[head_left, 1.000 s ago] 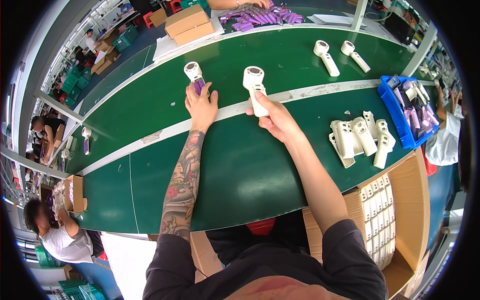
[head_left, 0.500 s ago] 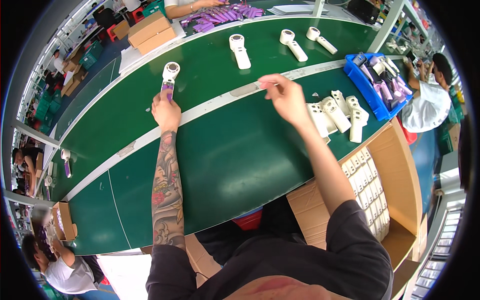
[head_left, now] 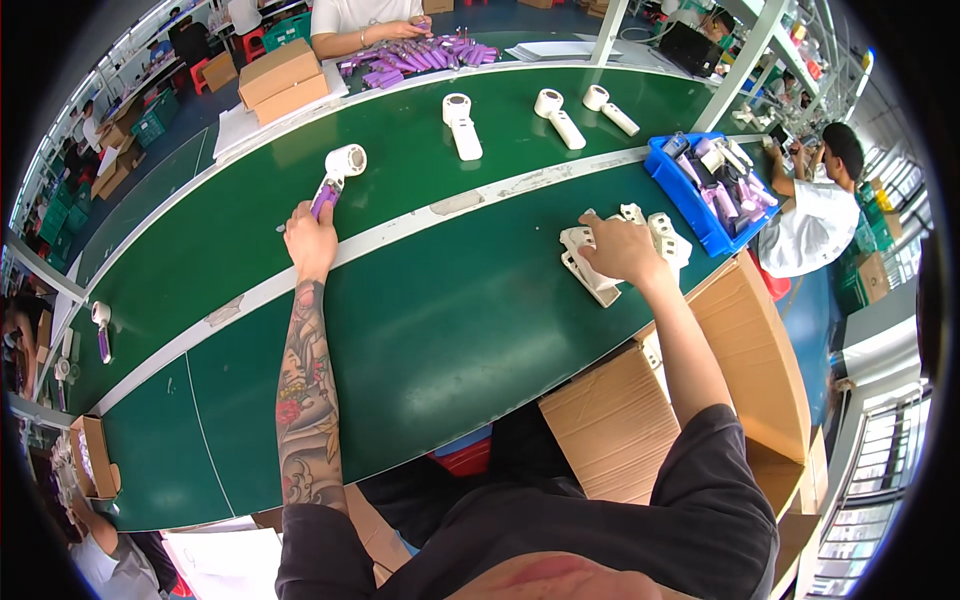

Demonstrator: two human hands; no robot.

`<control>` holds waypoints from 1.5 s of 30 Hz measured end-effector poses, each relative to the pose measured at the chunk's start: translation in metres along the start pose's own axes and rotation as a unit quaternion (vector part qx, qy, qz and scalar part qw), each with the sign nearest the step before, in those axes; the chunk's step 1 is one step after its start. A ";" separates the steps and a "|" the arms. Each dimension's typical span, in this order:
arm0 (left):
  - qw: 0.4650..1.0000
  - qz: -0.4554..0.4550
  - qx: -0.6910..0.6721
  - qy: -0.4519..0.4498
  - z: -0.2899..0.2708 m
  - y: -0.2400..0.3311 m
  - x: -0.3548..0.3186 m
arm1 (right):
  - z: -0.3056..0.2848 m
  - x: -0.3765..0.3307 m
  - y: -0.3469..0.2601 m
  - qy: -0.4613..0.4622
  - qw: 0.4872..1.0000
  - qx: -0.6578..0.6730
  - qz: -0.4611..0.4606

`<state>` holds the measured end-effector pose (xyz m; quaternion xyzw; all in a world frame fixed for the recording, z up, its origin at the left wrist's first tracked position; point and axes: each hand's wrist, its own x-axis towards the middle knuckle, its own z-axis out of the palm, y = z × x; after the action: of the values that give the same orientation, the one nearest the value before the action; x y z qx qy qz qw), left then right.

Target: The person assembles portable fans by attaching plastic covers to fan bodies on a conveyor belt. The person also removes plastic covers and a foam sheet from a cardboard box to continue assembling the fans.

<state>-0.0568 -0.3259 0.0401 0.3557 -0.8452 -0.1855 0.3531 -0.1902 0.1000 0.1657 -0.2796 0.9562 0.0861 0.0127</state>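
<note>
A white handheld fan (head_left: 346, 160) with a purple part showing in its handle lies aslant at the left of the far green strip. My left hand (head_left: 311, 243) is closed around the lower end of that handle. At the right, my right hand (head_left: 624, 250) is over a small pile of white plastic handle shells (head_left: 664, 236). Its thumb and fingers are apart, and the fingertips touch or nearly touch the shells. The hand hides part of the pile, and I see nothing lifted in it.
More white fans (head_left: 462, 128) lie spaced along the strip behind a pale rail (head_left: 457, 204). Right of the shells stands a blue bin (head_left: 690, 205) of mixed parts. An open cardboard box (head_left: 750, 340) is beside the table. Across the strip, a person handles purple parts (head_left: 425, 57).
My right hand has moved right and down from above the rail onto the shells. The fan in my left hand has tilted, its head now pointing right. The whole view has shifted slightly.
</note>
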 end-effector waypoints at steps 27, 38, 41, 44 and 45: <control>0.639 -0.140 -0.703 -0.277 -0.008 0.067 -0.039 | 0.036 0.072 -0.143 0.062 0.689 0.710 -0.132; 0.630 -0.126 -0.715 -0.276 -0.006 0.075 -0.045 | 0.064 0.071 -0.208 0.198 0.682 0.674 -0.202; 0.647 -0.103 -0.699 -0.288 -0.004 0.081 -0.052 | 0.057 0.064 -0.208 0.223 0.734 0.615 -0.183; 0.651 -0.108 -0.695 -0.286 -0.006 0.086 -0.057 | 0.051 0.059 -0.208 0.238 0.753 0.587 -0.178; 0.653 -0.108 -0.692 -0.286 -0.007 0.088 -0.059 | 0.049 0.057 -0.208 0.248 0.761 0.574 -0.175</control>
<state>-0.0641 -0.2236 0.0671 0.0265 -0.4863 -0.8465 0.2150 -0.1281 -0.0939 0.0802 -0.3941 0.7310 -0.5547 -0.0518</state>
